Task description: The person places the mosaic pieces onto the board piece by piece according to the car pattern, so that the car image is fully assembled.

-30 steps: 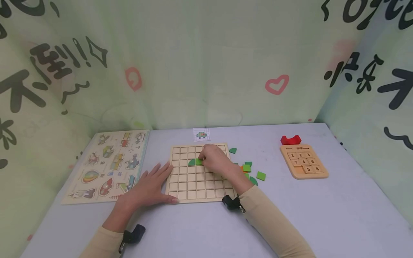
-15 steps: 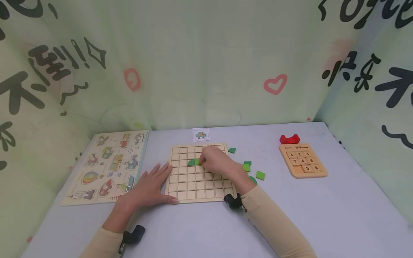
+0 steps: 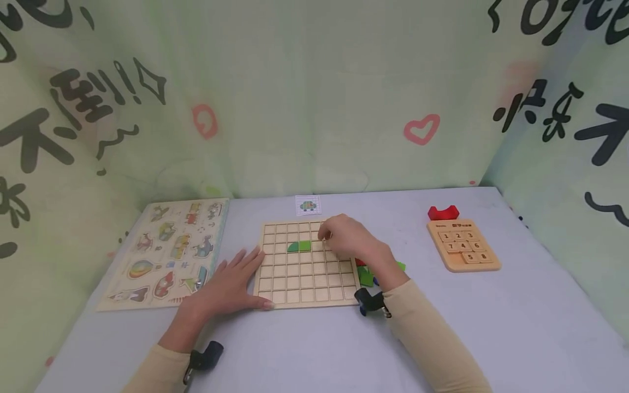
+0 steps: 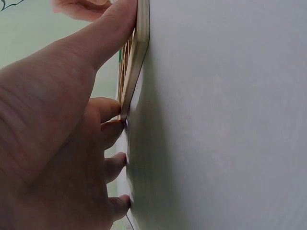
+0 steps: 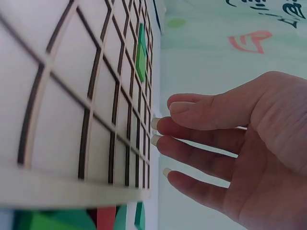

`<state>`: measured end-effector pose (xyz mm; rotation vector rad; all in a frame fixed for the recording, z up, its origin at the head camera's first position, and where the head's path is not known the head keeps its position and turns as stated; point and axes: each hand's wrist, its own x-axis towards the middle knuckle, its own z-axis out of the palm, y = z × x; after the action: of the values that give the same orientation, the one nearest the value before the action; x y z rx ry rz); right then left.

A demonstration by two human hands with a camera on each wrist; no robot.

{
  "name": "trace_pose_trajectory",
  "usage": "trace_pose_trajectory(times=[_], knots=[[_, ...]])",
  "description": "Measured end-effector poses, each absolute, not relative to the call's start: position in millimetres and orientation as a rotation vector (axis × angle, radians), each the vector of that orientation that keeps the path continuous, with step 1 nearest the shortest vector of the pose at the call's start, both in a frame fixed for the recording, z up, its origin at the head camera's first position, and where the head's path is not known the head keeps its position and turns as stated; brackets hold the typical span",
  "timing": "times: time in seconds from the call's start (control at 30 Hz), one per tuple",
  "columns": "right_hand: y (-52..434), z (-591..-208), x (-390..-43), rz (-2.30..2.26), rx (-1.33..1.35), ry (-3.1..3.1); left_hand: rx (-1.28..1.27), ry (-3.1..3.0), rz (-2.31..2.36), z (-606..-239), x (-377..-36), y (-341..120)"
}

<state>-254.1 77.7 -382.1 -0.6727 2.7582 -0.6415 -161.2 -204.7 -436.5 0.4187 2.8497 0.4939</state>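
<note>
A wooden grid board (image 3: 292, 284) lies in the middle of the table. In its upper part sit a dark green quarter-circle piece (image 3: 293, 247) and, right beside it, a light green square piece (image 3: 304, 246). My left hand (image 3: 228, 286) rests spread at the board's left side; the left wrist view has its thumb (image 4: 108, 36) along the near edge. Over the board's upper right hovers my right hand (image 3: 349, 237). In the right wrist view its loosely bent fingers (image 5: 201, 155) hold nothing, and the green square (image 5: 140, 62) stays in the grid.
Several loose coloured pieces (image 3: 366, 277) lie right of the board, partly hidden by my right forearm. Behind the board is a small pattern card (image 3: 308, 206). A picture puzzle (image 3: 164, 248) lies left; a number puzzle (image 3: 463, 246) and a red piece (image 3: 443, 213) lie right.
My right hand has let go of the light green square and moved right, leaving it beside the quarter-circle. The left hand has stayed in place.
</note>
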Motion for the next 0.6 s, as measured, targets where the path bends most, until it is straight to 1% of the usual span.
trace_pose_trajectory(times=[0.13,0.27,0.4,0.6], knots=[[94,-381,-260,-0.667,-0.661,2.78,0.41,2.849,0.486,-434,-161,-204],[110,-382,-266,-0.691,-0.581,2.806,0.413,2.845,0.492,-433,-161,-203],[124,-386,-272,-0.692,-0.48,2.837,0.423,2.847,0.494,-435,-162,-202],[136,-396,-281,-0.678,-0.434,2.884,0.422,2.855,0.5,-439,-162,-204]])
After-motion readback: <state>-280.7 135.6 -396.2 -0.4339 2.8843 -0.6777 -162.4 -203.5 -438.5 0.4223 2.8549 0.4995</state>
